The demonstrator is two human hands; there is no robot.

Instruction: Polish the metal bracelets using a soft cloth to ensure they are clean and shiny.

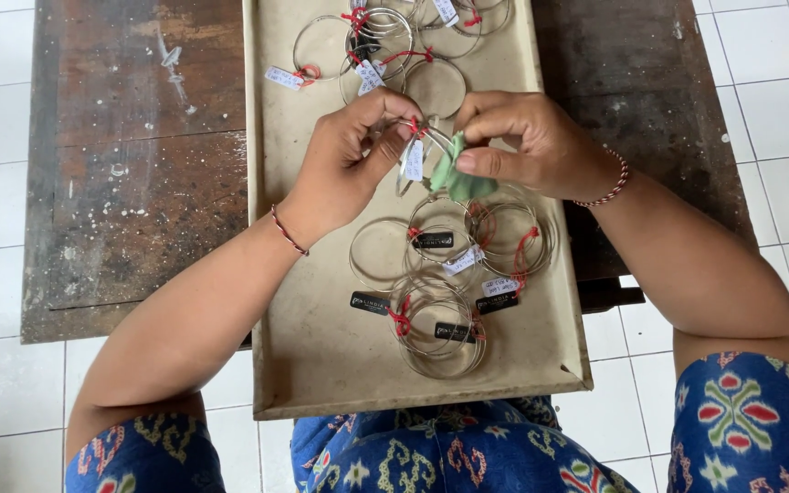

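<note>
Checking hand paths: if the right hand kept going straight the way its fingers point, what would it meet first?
Probably the bangle held by the left hand; the right hand, pinching a green cloth, points left at it.

Dark worn wooden table (139, 183) on white floor tiles (778, 55) (grey grout)

left hand (351, 151) pinching, right hand (527, 141) pinching, wrists raised

You look down on a floor of white square tiles (778, 55) with grey grout. A dark, worn wooden table (139, 183), scratched and paint-flecked, stands on it in even, soft light.
</note>
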